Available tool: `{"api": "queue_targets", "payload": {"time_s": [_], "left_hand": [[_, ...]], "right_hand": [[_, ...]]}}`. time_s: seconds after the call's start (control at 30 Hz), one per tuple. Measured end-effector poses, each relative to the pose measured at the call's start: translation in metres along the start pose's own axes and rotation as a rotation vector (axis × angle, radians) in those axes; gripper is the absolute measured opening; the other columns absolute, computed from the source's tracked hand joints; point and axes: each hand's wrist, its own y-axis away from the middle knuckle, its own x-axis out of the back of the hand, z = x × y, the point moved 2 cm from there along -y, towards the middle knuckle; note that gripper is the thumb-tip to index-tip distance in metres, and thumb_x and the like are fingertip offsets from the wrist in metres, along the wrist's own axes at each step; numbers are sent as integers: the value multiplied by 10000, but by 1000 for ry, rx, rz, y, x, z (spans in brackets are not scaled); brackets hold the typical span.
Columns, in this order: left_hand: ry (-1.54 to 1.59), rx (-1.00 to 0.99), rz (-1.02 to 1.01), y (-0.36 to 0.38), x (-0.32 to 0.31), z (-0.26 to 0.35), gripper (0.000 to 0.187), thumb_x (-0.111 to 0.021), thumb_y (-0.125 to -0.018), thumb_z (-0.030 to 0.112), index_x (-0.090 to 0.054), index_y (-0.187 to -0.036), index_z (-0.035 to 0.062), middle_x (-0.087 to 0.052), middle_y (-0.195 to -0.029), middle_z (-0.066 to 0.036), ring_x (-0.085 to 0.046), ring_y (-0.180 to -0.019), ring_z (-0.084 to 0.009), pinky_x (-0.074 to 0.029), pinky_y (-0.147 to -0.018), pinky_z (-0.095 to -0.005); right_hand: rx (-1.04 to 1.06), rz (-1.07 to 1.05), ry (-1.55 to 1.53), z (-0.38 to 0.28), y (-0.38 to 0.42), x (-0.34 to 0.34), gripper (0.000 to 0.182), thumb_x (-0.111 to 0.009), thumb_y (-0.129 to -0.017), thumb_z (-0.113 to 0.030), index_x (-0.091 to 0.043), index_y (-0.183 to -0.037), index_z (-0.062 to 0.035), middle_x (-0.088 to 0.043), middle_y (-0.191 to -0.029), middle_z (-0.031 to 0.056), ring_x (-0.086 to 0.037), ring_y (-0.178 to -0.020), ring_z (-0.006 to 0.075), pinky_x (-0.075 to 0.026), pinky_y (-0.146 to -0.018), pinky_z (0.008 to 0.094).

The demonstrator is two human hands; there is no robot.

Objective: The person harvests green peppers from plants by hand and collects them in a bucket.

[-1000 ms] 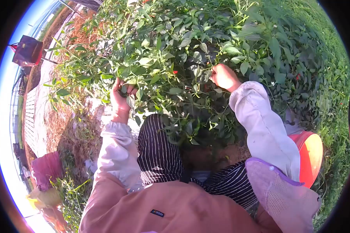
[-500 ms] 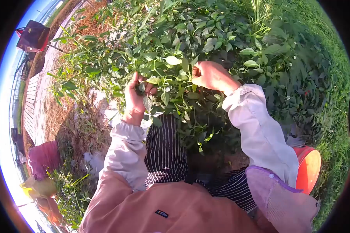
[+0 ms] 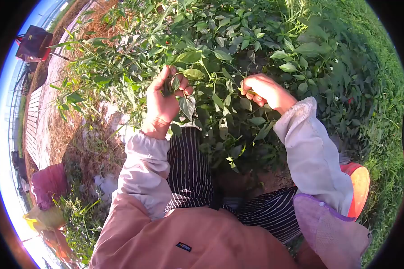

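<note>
Green plants (image 3: 220, 56) with pepper-like leaves fill the space in front of me. My left hand (image 3: 163, 102) is at their left front, fingers curled around a leafy shoot; one broad leaf (image 3: 187, 106) hangs down beside the fingertips. To the right, my right hand (image 3: 270, 92) is closed in a pinch on a thin green stem (image 3: 242, 89) at the edge of the foliage. Leaves and fingers partly hide what lies inside both grips.
An orange-red bucket (image 3: 360, 190) stands by my right elbow. On the left are a dark red sack (image 3: 50, 186) and, farther off, a dark box-like container (image 3: 35, 42). My striped trouser legs (image 3: 191, 166) are below the plants. Grass (image 3: 386, 148) runs along the right.
My right hand has moved right and slightly down, away from the left hand. My left hand has shifted a little to the right, and the leaves between them have moved.
</note>
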Motion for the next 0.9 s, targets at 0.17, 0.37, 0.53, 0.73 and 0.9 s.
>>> {"api": "queue_targets", "payload": {"time_s": [0.17,0.37,0.53,0.73,0.9], "left_hand": [[-32,-6,21,-8,-6,-2,246,-526,-938,299,-558,-884,61,-488,-736,-40,-439,-711,-192,-381,-648,-336],[115,-15,49,-34,12,20,193,-550,-911,247,-592,-862,66,-587,-803,-61,-508,-756,-251,-433,-704,-413],[73,-50,115,-37,49,38,235,-499,-931,271,-586,-894,56,-499,-789,-59,-468,-793,-231,-413,-707,-400],[-163,-112,121,-8,34,22,167,-545,-907,231,-570,-924,67,-492,-766,-37,-475,-771,-218,-418,-690,-392],[-468,-211,-133,5,5,10,151,-616,-868,177,-560,-934,53,-507,-733,-29,-506,-731,-187,-450,-719,-345]], "right_hand": [[-106,-76,-348,-11,17,14,282,-520,-844,-160,-613,-1057,0,-421,-649,-45,-336,-483,47,-301,-432,215],[372,74,485,32,-1,31,223,-574,-813,-109,-688,-977,-10,-682,-860,90,-641,-709,187,-482,-615,327],[-250,-188,850,92,25,7,321,-668,-742,-175,-687,-1040,-57,-692,-911,127,-638,-807,199,-481,-745,333],[52,-99,371,111,26,-8,414,-659,-728,-177,-649,-1119,-41,-682,-925,123,-622,-835,194,-474,-735,318],[-282,-279,230,79,43,-11,412,-658,-777,-136,-626,-1174,-31,-564,-782,0,-436,-614,59,-345,-535,222]]}}
